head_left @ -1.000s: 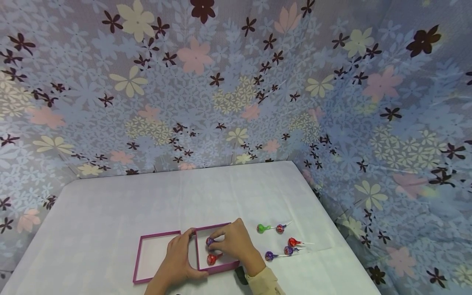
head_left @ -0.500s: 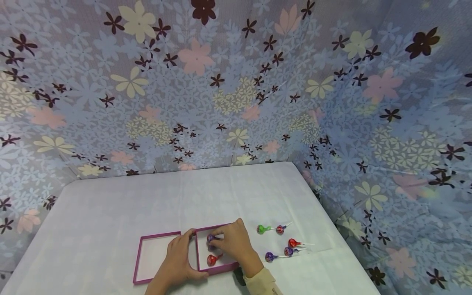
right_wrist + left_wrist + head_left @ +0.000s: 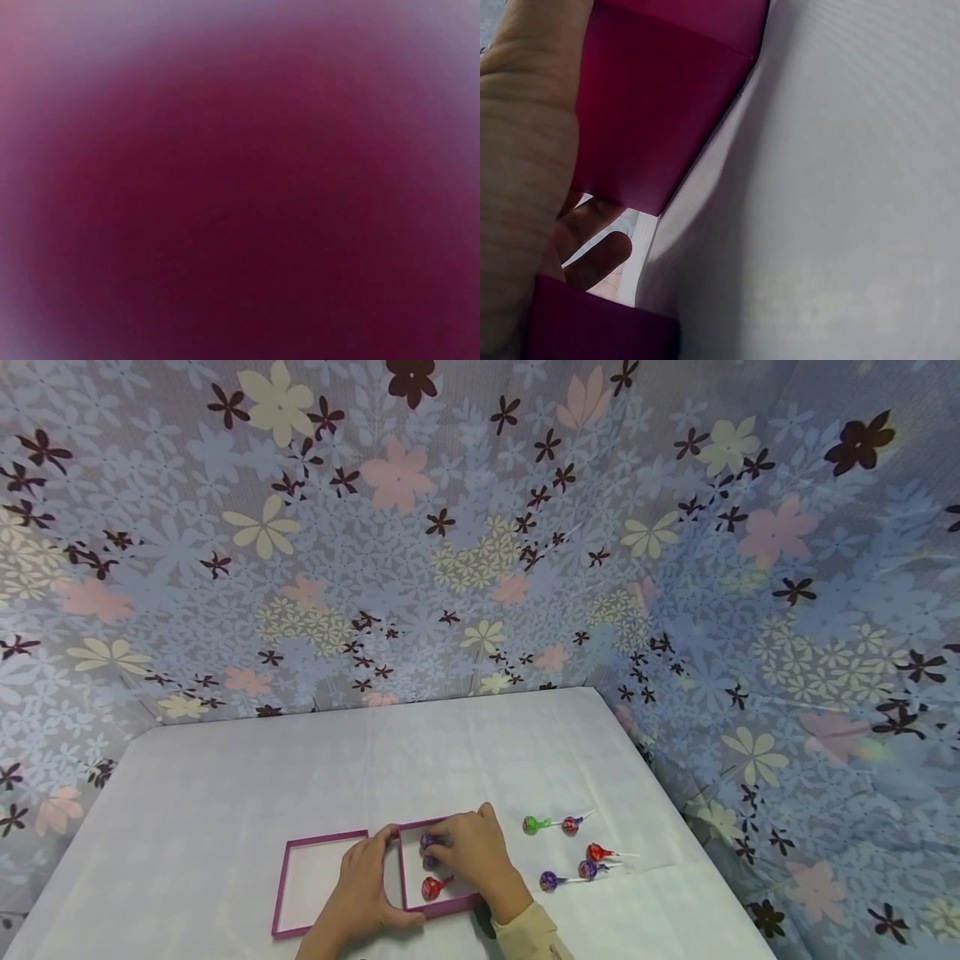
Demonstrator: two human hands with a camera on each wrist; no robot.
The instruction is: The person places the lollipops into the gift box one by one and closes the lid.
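Note:
My left hand point(image 3: 358, 883) grips the left side of a magenta-rimmed box point(image 3: 450, 907), fingers at its back corner and thumb along its front. In the left wrist view, the thumb side of that hand lies close against the box's magenta wall point(image 3: 667, 97). Inside the box, my right hand point(image 3: 474, 853) pinches a purple-wrapped lollipop point(image 3: 428, 841) near the back left. Just in front of it lies another purple lollipop point(image 3: 430, 862), partly covered by the fingers. A red lollipop point(image 3: 431, 887) rests near the front left. Dark magenta blur fills the right wrist view.
Left of the box lies a second shallow magenta-rimmed tray point(image 3: 279, 893), probably its lid. Several wrapped lollipops lie to the right on the white table point(image 3: 300, 777): a green one point(image 3: 531, 825), a red one point(image 3: 595, 852) and purple ones point(image 3: 548, 881). Floral cloth point(image 3: 480, 568) hangs behind.
My right fingers have moved slightly toward the back of the box, and two purple lollipops now show there instead of one. The left hand stays on the box.

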